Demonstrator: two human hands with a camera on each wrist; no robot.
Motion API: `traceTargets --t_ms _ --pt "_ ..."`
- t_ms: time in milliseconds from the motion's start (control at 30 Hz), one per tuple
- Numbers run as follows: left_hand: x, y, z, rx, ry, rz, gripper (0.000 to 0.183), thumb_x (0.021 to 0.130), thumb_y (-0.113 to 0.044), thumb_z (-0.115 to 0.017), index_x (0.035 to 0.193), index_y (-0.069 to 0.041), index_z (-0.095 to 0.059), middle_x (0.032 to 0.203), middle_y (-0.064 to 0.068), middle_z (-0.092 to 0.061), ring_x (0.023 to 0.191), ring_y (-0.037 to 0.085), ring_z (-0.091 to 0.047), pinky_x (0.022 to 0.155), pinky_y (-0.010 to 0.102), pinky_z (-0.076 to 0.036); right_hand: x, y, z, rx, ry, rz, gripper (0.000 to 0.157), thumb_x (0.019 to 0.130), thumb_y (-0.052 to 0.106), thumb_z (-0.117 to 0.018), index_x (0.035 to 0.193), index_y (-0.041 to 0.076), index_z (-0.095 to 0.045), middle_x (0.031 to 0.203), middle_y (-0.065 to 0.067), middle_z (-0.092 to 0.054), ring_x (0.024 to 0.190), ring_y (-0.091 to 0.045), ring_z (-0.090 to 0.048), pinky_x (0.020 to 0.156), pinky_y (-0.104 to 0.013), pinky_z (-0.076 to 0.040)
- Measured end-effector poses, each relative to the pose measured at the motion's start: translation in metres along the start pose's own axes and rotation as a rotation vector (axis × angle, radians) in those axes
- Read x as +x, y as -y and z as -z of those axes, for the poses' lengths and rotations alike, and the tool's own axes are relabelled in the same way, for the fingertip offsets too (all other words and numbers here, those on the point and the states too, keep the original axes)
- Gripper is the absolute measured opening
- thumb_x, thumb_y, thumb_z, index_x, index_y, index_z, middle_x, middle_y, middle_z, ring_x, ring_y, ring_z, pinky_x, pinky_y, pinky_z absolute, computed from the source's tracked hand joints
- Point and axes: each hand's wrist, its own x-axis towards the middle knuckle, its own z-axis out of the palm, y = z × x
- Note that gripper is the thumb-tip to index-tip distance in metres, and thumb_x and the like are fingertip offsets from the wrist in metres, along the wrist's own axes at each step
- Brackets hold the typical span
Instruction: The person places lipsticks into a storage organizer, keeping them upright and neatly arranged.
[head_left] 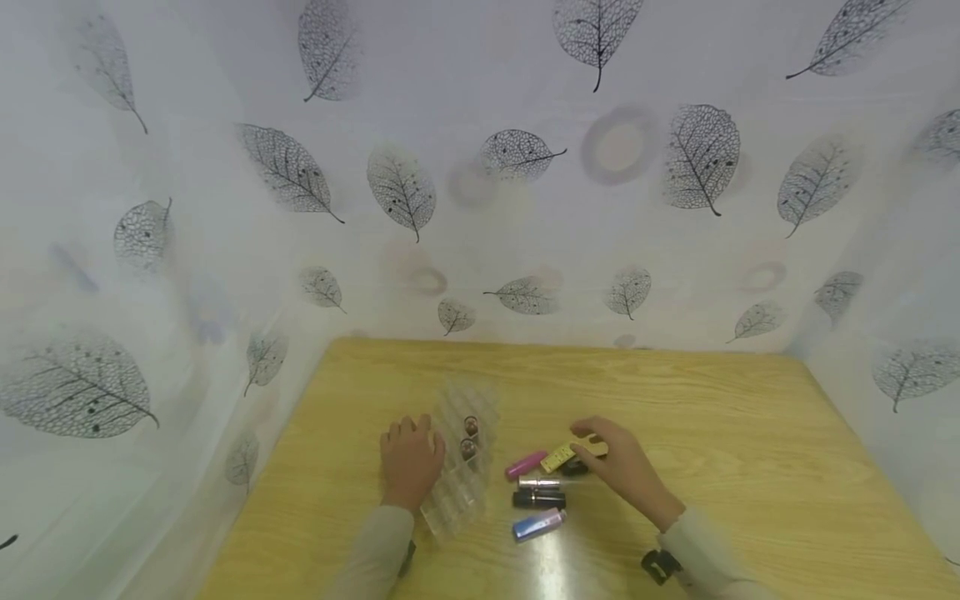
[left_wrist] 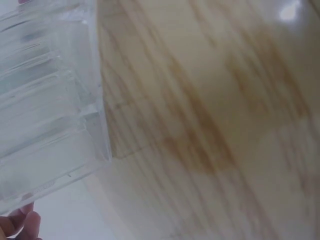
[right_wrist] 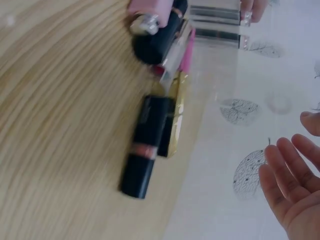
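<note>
My left hand (head_left: 411,460) rests at the left side of a clear plastic lipstick organizer (head_left: 448,504), its fingertips at the edge. Two dark lipsticks stand in slots of the organizer, the nearer one (head_left: 468,449) in front of the other (head_left: 471,426). My right hand (head_left: 628,468) hovers with fingers spread and nothing in them, close to a gold patterned lipstick (head_left: 558,457). A black lipstick with a rose-gold band (right_wrist: 145,150) lies beside the gold one. A bright pink tube (head_left: 526,465) is to their left.
Nearer to me lie a silver-and-clear tube (head_left: 539,483), a thick black tube (head_left: 538,499) and a blue-pink tube (head_left: 538,526). The wood-grain table (head_left: 750,467) is enclosed at the back and sides by white leaf-print sheeting (head_left: 465,250).
</note>
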Motion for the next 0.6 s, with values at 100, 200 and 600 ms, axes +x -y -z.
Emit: traceTargets --t_ms 100,200,600 --pt "0.0 -0.001 0.0 0.003 -0.01 -0.002 0.027 0.081 -0.027 -0.065 0.099 -0.009 -0.063 0.081 0.012 -0.059 0.072 0.028 -0.053 0.064 0.04 -0.042 -0.005 -0.011 0.005 -0.019 0.009 0.012 0.03 0.074 0.002 -0.073 0.103 0.003 -0.063 0.098 -0.008 -0.068 0.088 -0.022 -0.065 0.074 -0.034 -0.056" --pt "0.0 0.0 0.0 0.002 -0.006 0.0 0.026 0.081 -0.028 -0.064 0.099 -0.009 -0.062 0.08 0.011 -0.059 0.072 0.027 -0.053 0.064 0.04 -0.042 -0.009 -0.022 0.007 -0.051 0.03 0.013 0.029 0.074 0.004 -0.074 0.101 0.004 -0.064 0.096 -0.006 -0.068 0.087 -0.021 -0.065 0.075 -0.035 -0.055" --pt "0.0 0.0 0.001 -0.027 0.026 0.017 0.025 0.083 -0.026 -0.061 0.1 -0.008 -0.062 0.08 0.01 -0.057 0.073 0.026 -0.052 0.065 0.04 -0.042 -0.019 -0.053 0.008 -0.092 0.137 -0.031 0.022 0.075 0.005 -0.073 0.096 0.005 -0.065 0.093 -0.003 -0.068 0.086 -0.02 -0.065 0.076 -0.036 -0.054"
